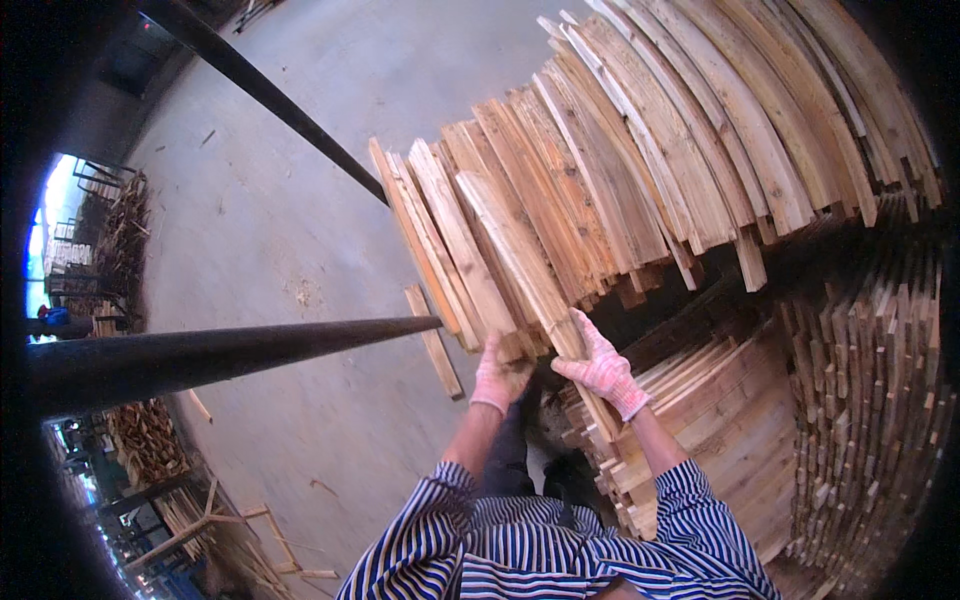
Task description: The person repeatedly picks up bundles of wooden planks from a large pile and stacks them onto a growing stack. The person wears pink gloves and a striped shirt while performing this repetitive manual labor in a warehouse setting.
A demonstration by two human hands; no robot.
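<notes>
A long row of rough wooden boards (pixel 575 180) lies side by side in front of me, stretching to the upper right. My right hand (pixel 600 370), in a pink and white glove, is closed around one wooden board (pixel 530 265) near its close end. That board lies slantwise over the row, and its tip passes below my hand. My left hand (pixel 502 375), in a matching glove, is closed at the near end of a neighbouring board (pixel 462 240) at the row's left side. Its fingertips are partly hidden behind the wood.
Two dark metal bars (pixel 230 358) reach from the left toward the boards. A lower pile of boards (pixel 730 400) stands close on my right, beside a tall stack of thin slats (pixel 870 400). One loose strip (pixel 434 340) lies left of the row. Scrap wood (pixel 145 440) is heaped far left.
</notes>
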